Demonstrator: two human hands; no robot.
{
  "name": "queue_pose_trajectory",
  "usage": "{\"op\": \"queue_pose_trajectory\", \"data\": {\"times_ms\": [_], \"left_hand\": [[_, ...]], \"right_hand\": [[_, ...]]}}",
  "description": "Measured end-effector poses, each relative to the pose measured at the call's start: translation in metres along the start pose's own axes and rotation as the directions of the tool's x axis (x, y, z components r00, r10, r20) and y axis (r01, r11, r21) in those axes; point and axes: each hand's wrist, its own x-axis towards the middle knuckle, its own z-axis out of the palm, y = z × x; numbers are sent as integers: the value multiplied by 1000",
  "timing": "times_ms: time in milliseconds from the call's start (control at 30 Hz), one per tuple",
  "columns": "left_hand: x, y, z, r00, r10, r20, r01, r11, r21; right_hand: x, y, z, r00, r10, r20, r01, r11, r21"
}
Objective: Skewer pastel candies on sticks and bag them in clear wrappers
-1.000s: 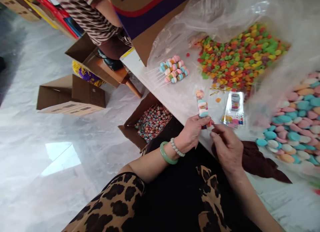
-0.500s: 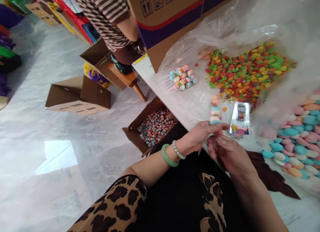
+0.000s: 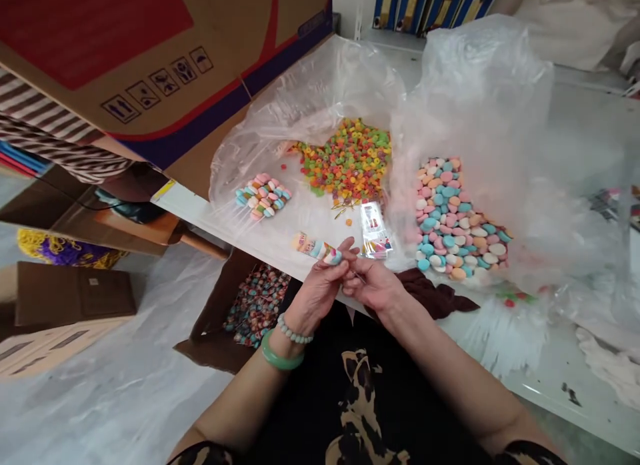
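Note:
A marshmallow skewer in a clear printed wrapper (image 3: 310,246) points up and left from my left hand (image 3: 320,285), which is closed around its lower end. My right hand (image 3: 375,285) meets it there, fingers pinched together near the skewer's base; what they grip is mostly hidden. Beyond the hands lie a stack of printed clear bags (image 3: 374,228) and a few gold twist ties (image 3: 345,208). Finished-looking skewers of pastel candy (image 3: 263,196) rest in a group to the left, sticks toward the table edge.
Ring gummies (image 3: 350,161) and pastel marshmallows (image 3: 450,221) lie in open plastic bags. A large carton (image 3: 165,128) stands at the left, a striped-sleeved person behind it. Below the edge, a box (image 3: 205,348) holds many wrapped candies. White sticks (image 3: 505,335) and dark cloth (image 3: 440,297) lie right.
The view has swung to the right, showing more of the table. My hands stay together at the skewer's base, and the skewer now leans left instead of pointing straight up.

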Motion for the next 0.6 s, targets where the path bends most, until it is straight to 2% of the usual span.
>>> {"op": "queue_pose_trajectory", "data": {"times_ms": [67, 100, 133, 200, 233, 300, 367, 400, 433, 467, 533, 600], "left_hand": [[-2, 2, -4, 998, 45, 51, -52, 986, 160], [-3, 3, -6, 995, 85, 48, -94, 969, 229], [-3, 5, -7, 991, 133, 33, -137, 948, 286], [-3, 6, -8, 979, 203, 1, -191, 921, 340], [-3, 6, -8, 982, 187, 2, -176, 923, 342], [-1, 6, -7, 998, 48, 36, -58, 941, 332], [0, 5, -7, 996, -81, 30, 65, 933, 353], [1, 4, -8, 997, -74, -24, 78, 919, 387], [1, 4, -11, 994, 2, -105, 45, 895, 443], [1, 4, -15, 974, 134, -184, -18, 851, 525], [0, 5, -26, 872, 432, -230, -146, 679, 720], [-1, 9, -38, 770, 611, -184, -206, 511, 835]], "right_hand": [[-6, 2, -7, 979, 139, 147, -177, 942, 285], [-9, 2, -10, 976, 157, 149, -199, 921, 334], [-13, 0, -12, 988, 135, 72, -151, 940, 307], [-16, -8, -13, 987, -9, -161, 28, 993, 119], [-15, -13, -11, 971, -86, -224, 95, 995, 27], [-7, -21, -4, 971, -120, -208, 122, 992, 0], [6, -24, 7, 989, -40, -146, 60, 989, 137], [13, -24, 13, 986, 0, -167, 37, 975, 217], [21, -22, 18, 976, 32, -218, 31, 959, 282], [28, -20, 22, 961, 58, -270, 32, 948, 317], [41, -17, 25, 957, 82, -279, 3, 957, 290], [56, -17, 19, 978, 44, -204, -18, 992, 123]]}}
